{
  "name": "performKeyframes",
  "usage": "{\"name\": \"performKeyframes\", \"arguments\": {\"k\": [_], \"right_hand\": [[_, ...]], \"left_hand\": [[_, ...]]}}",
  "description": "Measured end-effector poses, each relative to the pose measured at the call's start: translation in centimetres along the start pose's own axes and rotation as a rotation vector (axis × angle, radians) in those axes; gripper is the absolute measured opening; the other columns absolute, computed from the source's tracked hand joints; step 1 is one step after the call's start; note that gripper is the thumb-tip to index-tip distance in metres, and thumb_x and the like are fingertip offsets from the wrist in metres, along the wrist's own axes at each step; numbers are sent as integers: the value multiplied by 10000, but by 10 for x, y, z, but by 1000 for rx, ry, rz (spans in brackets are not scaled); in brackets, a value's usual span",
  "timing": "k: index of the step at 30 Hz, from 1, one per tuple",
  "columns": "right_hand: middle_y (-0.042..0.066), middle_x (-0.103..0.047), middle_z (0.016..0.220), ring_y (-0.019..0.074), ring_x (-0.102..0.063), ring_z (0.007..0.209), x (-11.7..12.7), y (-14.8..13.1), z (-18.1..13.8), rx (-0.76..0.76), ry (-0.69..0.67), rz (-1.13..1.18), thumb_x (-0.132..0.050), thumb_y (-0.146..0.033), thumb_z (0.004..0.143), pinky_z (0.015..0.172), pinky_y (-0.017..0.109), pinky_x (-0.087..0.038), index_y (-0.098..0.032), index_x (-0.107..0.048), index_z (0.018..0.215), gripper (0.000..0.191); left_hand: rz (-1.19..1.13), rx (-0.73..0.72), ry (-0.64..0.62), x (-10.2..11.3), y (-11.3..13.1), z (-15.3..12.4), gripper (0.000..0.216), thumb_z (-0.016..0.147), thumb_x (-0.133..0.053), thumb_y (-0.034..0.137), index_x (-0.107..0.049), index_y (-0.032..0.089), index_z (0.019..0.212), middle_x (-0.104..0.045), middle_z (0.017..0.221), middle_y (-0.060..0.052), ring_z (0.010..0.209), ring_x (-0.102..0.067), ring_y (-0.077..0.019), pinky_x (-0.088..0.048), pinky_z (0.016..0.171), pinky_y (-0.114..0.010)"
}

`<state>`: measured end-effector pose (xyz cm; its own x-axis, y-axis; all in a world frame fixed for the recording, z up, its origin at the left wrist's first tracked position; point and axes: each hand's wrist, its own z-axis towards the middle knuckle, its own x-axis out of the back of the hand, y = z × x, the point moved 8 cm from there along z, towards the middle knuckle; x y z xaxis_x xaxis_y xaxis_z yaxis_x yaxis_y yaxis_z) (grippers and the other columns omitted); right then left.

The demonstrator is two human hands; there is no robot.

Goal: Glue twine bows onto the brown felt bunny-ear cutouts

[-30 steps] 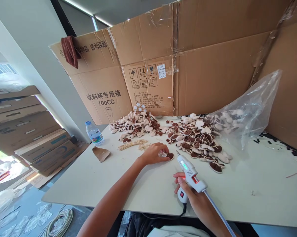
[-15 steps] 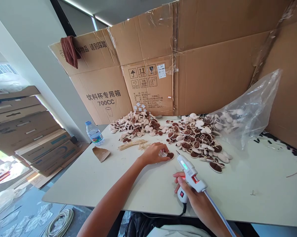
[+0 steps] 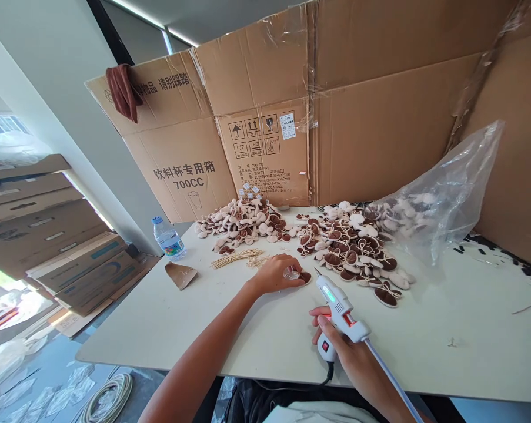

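On my feed from the head camera, the left hand (image 3: 274, 275) rested low over the tabletop (image 3: 168, 329), its fingers curled around a small clear item (image 3: 290, 274). Its fingertips met the near edge of a brown oval piece (image 3: 306, 278) with a pale rim, which lay flat on the tabletop; the fingers hid part of it. I had the right hand (image 3: 349, 353) wrapped around the handle of a white glue gun (image 3: 339, 302), nozzle pointing up and to the left, its tip near the brown oval piece but apart from it. A green light shone on the gun's barrel, a pale rod (image 3: 393, 379) ran out of its back, and a dark cord left the handle's base.

Beyond the hands I saw two heaps of brown and cream plush pieces, a left heap (image 3: 247, 224) and a larger right heap (image 3: 357, 244). A clear plastic bag (image 3: 453, 194) holding pale pieces leaned beside the latter. A bundle of thin beige strands (image 3: 235, 258) lay left of the left hand, and farther left stood a water bottle (image 3: 170, 241) near a brown scrap (image 3: 180, 275).
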<state>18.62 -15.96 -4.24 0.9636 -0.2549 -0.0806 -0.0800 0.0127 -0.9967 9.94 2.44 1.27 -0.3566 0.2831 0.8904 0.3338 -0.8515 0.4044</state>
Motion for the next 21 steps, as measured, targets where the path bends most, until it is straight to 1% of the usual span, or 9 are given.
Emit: {"name": "performKeyframes", "arguments": {"k": [4,10,12,14,16,21], "right_hand": [[28,-709,970,236,-695,785,0,0,1,0,4,-3,-607,-536,952,716,358,-512,-275,-693,1134,330],[19,-716,948,237,-702,771,-1,-1,3,12,12,-1,-635,-548,921,713,353,-522,-281,-688,1150,356],[27,-723,911,239,-695,756,-1,-1,2,3,33,-8,-636,-581,903,706,352,-524,-263,-698,1117,389],[32,-717,825,237,-671,711,1,-2,1,8,109,-19,-611,-631,889,665,352,-514,-240,-712,1064,440],[35,-707,788,238,-656,690,1,-1,1,5,150,-25,-591,-668,876,641,355,-501,-230,-717,1034,482],[30,-700,831,242,-666,694,-1,2,2,-10,159,-19,-592,-687,863,640,363,-491,-238,-704,1041,495]], "left_hand": [[-7,11,3,0,0,0,285,859,-726,481,-696,251,1024,-727,999,-19,905,-654,-198,-469,775,-306],[-31,7,-10,-1,-1,1,286,870,-716,481,-709,250,1039,-727,1002,-20,909,-654,-191,-471,778,-300],[-28,3,-16,-1,0,2,287,875,-710,485,-714,253,1044,-725,1005,-24,923,-653,-196,-476,789,-303],[-20,0,-19,0,0,2,290,879,-703,494,-719,256,1044,-723,1009,-29,932,-653,-201,-481,800,-308],[-8,-1,-20,0,1,3,296,882,-698,504,-723,257,1042,-722,1016,-35,940,-654,-208,-485,809,-314],[24,5,-29,-1,3,3,303,874,-698,512,-706,256,1037,-720,1011,-38,942,-654,-222,-482,801,-325]]}}
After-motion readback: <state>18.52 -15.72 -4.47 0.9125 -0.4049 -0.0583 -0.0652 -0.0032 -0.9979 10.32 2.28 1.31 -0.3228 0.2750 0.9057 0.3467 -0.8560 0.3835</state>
